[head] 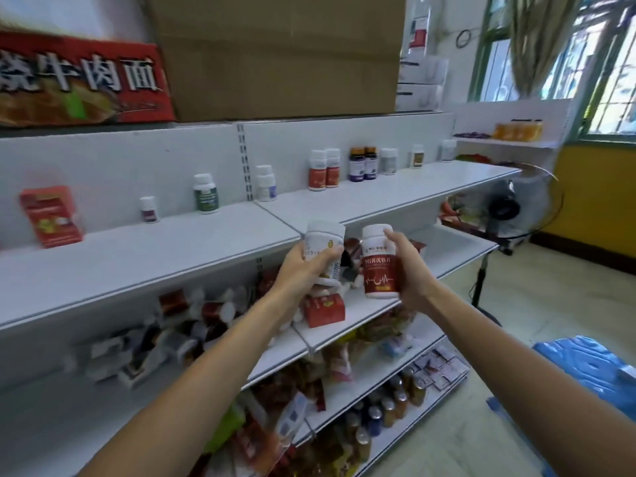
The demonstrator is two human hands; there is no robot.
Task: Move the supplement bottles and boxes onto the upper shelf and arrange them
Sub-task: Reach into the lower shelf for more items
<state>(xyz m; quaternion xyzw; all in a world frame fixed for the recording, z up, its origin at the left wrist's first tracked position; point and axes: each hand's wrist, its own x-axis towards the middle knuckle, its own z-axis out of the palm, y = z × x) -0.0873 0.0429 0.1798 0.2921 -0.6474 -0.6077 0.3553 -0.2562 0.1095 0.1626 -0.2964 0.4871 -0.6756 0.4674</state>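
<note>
Pair, white-capped: white bottle, red-labelled bottle.

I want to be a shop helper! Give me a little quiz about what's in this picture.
1. True or false: the left hand grips a white bottle.
2. Which one grips the red-labelled bottle? A: the left hand. B: the right hand. C: neither.
3. Fill in: the red box stands at the ___ end of the upper shelf.
Key: 1 true; 2 B; 3 left.
</note>
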